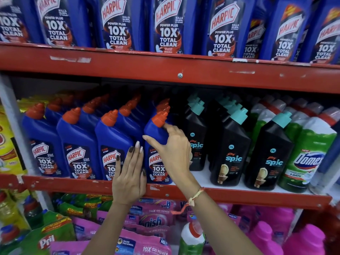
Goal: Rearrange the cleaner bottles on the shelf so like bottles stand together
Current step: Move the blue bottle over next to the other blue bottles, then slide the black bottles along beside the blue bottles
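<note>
On the middle shelf [239, 195] stand several blue Harpic bottles with orange caps on the left, black Spic bottles [230, 151] with teal caps in the middle, and green Domex bottles [309, 157] on the right. My right hand [173, 153] grips the shoulder of the rightmost front Harpic bottle [156, 133], which stands upright next to the Spic row. My left hand [128, 179] lies flat with fingers straight against the gap between that bottle and its left neighbour Harpic bottle [110, 144], holding nothing.
The top shelf [165, 67] carries a row of large Harpic bottles [167, 26]. Below are pink Vanish pouches [152, 221], pink bottles [305, 240], green Pril packs [47, 238] and a green bottle with a white top [191, 238]. Yellow packs [7, 144] sit at far left.
</note>
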Motion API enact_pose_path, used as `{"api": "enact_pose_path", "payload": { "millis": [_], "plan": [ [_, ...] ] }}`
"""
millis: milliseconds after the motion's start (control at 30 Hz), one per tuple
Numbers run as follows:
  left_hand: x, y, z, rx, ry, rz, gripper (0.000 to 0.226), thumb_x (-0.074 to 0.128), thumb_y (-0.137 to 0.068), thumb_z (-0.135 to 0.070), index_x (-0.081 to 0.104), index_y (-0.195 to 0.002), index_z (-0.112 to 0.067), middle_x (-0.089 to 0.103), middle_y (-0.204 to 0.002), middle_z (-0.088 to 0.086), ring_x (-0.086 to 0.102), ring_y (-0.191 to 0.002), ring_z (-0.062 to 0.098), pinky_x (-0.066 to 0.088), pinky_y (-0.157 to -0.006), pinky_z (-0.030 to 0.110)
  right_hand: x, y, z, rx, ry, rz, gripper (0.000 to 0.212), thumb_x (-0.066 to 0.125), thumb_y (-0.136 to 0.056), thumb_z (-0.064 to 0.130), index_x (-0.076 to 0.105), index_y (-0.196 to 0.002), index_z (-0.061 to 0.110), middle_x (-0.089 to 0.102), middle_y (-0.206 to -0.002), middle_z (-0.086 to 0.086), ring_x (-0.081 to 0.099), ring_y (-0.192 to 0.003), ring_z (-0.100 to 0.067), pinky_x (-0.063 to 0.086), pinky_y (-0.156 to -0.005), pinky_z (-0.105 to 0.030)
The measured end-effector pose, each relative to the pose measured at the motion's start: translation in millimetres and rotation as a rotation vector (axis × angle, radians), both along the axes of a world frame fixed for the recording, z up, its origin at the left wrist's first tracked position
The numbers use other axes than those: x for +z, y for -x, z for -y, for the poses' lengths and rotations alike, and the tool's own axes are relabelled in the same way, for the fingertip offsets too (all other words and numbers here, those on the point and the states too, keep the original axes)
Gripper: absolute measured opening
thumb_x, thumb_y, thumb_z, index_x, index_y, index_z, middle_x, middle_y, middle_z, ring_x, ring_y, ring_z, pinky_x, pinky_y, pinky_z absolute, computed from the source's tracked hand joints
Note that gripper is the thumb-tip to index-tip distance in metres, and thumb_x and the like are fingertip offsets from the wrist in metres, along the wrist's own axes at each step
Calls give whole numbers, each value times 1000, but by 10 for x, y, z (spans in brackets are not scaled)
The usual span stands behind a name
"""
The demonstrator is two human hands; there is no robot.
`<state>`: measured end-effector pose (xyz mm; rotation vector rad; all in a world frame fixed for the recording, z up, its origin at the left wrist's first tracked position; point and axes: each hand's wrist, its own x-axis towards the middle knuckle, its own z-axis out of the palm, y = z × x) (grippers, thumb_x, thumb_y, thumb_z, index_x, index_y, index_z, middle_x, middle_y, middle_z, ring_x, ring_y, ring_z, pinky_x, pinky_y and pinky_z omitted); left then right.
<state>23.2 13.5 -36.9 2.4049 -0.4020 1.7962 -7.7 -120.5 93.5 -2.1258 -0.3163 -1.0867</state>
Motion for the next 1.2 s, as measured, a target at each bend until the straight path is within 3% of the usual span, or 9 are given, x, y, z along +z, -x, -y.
{"api": "enact_pose_path", "payload": {
  "millis": [167, 300, 400, 500, 567, 700, 800, 967, 1200],
  "plan": [
    [1, 29, -14, -13, 3, 10, 55, 26, -103, -23, 30, -152, 1, 12, -169, 3, 14, -156, 17, 6, -127, 42, 99, 83, 300, 23, -45, 29, 51, 71, -81, 51, 67, -116, 14, 71, -111, -3, 64, -104, -21, 55, -87, -42],
    [7, 19, -23, -16, -2, 25, 59, 29, -101, -22, 25, -156, -4, 11, -169, 3, 13, -156, 17, 6, -127, 42, 121, 159, 758, -64, -185, 218, 22, 73, -85, 30, 72, -100, 13, 73, -93, -2, 68, -87, -19, 56, -78, -45],
    [2, 19, 1, -12, -1, 29, 58, 30, -100, -21, 28, -154, -2, 11, -169, 3, 12, -156, 17, 5, -127, 42, 139, 219, 1150, -185, -249, 364, 12, 70, -88, 17, 71, -98, 9, 72, -90, -5, 68, -84, -22, 57, -75, -46],
    [5, 23, 0, -9, -5, 20, 58, 32, -99, -20, 31, -152, 1, 11, -169, 4, 12, -156, 18, 5, -127, 43, 140, 276, 1512, -327, -303, 444, 20, 68, -89, 13, 67, -108, 6, 69, -101, -11, 64, -94, -27, 55, -87, -38],
    [4, 19, -3, -1, -9, 15, 56, 30, -101, -21, 31, -152, 2, 12, -169, 4, 12, -156, 18, 5, -127, 43, 116, 281, 1733, -452, -318, 421, 37, 70, -87, 16, 61, -120, 3, 63, -115, -16, 57, -108, -29, 44, -97, -26],
    [-3, 20, 1, -6, 3, 0, 55, 22, -105, -25, 29, -154, -1, 11, -169, 3, 12, -156, 17, 6, -127, 44, 30, 244, 2055, -547, -323, 172, 68, 74, -82, 29, 45, -137, 2, 50, -136, -21, 42, -127, -34, 35, -105, -39],
    [-13, 10, -3, -7, 0, 7, 57, 26, -103, -23, 26, -156, -3, 12, -169, 3, 12, -156, 18, 7, -127, 45, -29, 219, 2162, -554, -284, 85, 66, 75, -82, 32, 48, -135, 0, 54, -133, -20, 44, -126, -35, 36, -103, -43],
    [-22, 1, 3, -9, -2, 20, 60, 30, -100, -22, 24, -157, -5, 12, -169, 3, 13, -156, 18, 9, -127, 46, 20, 190, 2243, -590, -254, 133, 64, 80, -75, 36, 58, -124, 1, 64, -119, -18, 52, -113, -36, 42, -92, -44],
    [-25, 3, -8, -1, -10, 16, 59, 28, -101, -23, 24, -157, -4, 12, -169, 4, 12, -156, 18, 5, -127, 45, 191, 400, 2038, -584, -155, 336, 60, 84, -69, 44, 66, -111, 5, 70, -103, -13, 56, -97, -31, 40, -80, -31]
  ]
}}
